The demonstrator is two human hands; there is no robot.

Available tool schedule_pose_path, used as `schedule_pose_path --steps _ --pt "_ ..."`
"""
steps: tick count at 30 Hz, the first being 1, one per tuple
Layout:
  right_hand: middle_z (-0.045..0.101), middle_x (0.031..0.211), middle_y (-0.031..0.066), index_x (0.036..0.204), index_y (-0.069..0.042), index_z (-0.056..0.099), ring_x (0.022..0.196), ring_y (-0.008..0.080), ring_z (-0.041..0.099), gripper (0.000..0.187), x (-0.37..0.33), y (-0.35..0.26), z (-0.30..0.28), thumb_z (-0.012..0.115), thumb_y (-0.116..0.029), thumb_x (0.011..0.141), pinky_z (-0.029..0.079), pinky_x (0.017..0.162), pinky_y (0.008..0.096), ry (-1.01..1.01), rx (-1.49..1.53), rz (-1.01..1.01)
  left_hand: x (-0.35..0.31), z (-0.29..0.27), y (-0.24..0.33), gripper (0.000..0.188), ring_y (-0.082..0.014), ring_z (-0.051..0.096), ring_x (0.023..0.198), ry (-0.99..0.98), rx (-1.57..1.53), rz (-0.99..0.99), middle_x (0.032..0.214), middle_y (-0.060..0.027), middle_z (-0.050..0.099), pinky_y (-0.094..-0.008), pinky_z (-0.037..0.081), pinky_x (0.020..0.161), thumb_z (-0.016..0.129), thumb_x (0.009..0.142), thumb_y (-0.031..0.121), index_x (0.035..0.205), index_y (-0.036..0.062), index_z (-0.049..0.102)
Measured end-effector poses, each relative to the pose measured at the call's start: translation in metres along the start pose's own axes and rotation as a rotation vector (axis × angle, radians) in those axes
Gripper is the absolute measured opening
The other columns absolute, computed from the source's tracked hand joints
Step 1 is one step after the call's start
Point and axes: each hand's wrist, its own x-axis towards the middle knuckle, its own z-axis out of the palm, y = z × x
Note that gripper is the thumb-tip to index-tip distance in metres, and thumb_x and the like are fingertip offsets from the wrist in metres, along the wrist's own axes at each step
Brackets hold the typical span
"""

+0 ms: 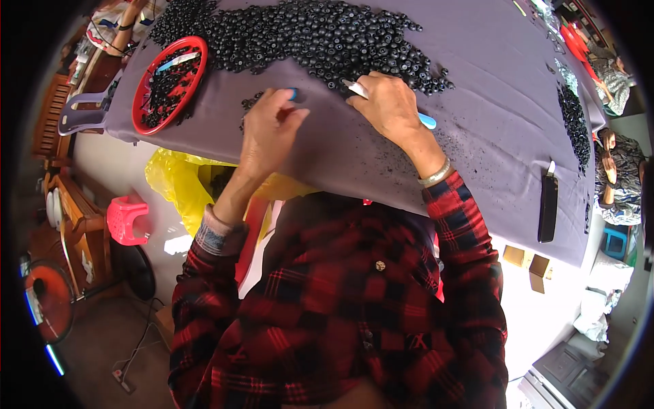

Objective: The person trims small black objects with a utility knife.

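Note:
A large heap of small round black parts [300, 34], many with a hole in the middle, covers the far part of the table. At its near edge my right hand [387, 102] is closed around a slim blue-and-white tool. The tool's pale tip [354, 88] points left toward the heap, and its blue end sticks out behind my palm. My left hand [269, 126] is above the cloth with thumb and fingers apart, and no part shows between them. A blue covering wraps one of its fingertips. A few black parts lie beside it, partly hidden.
Left of my hands, a red basin [139, 112] holds black bits and a blue-and-white tool. Dark crumbs dot the purple tablecloth [490, 102]. A black-handled tool [548, 204] lies near the right edge. A yellow bag [178, 180] hangs below the front edge. Other people sit around the table.

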Motion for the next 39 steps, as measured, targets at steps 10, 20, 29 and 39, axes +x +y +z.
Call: schedule_pose_path --steps 10,20,29,39 --pt "0.059 0.074 0.0028 0.086 -0.003 0.063 0.063 0.0128 0.056 0.022 -0.067 -0.027 -0.056 0.077 -0.001 0.069 0.045 0.057 0.0265 0.228 0.557 -0.055 -0.008 0.033 0.056 0.024 -0.0085 0.058 0.085 -0.621 -1.355 -0.530 0.100 -0.0002 0.060 -0.0244 0.047 0.072 0.058 0.094 0.018 0.116 0.0076 0.054" --pt "0.056 0.074 0.0002 0.087 -0.004 0.066 0.066 0.0096 0.053 0.022 -0.082 -0.023 -0.064 0.079 -0.001 0.069 0.044 0.058 0.0249 0.147 0.787 -0.047 -0.010 0.036 0.072 0.032 -0.0101 0.060 0.085 -0.681 -1.468 -0.526 0.101 -0.0008 0.059 -0.0262 0.050 0.075 0.062 0.090 0.012 0.119 0.0060 0.050" --pt "0.058 0.075 0.0034 0.085 0.002 0.065 0.069 0.0160 0.065 0.010 -0.081 -0.026 -0.074 0.072 0.003 0.079 0.051 0.062 0.0271 -0.086 1.240 0.116 -0.013 0.043 0.063 0.040 -0.0107 0.060 0.087 -0.767 -1.565 -0.494 0.102 -0.0023 0.059 -0.0261 0.049 0.075 0.066 0.087 0.014 0.122 0.0045 0.048" --pt "0.060 0.075 -0.0013 0.092 -0.002 0.065 0.071 0.0073 0.051 0.020 -0.090 -0.014 -0.089 0.063 -0.021 0.090 0.045 0.066 0.0247 -0.010 0.838 0.193 -0.012 0.039 0.071 0.026 -0.0148 0.054 0.083 -0.732 -1.574 -0.489 0.091 -0.0037 0.059 -0.0290 0.046 0.070 0.063 0.090 0.013 0.112 0.0077 0.051"
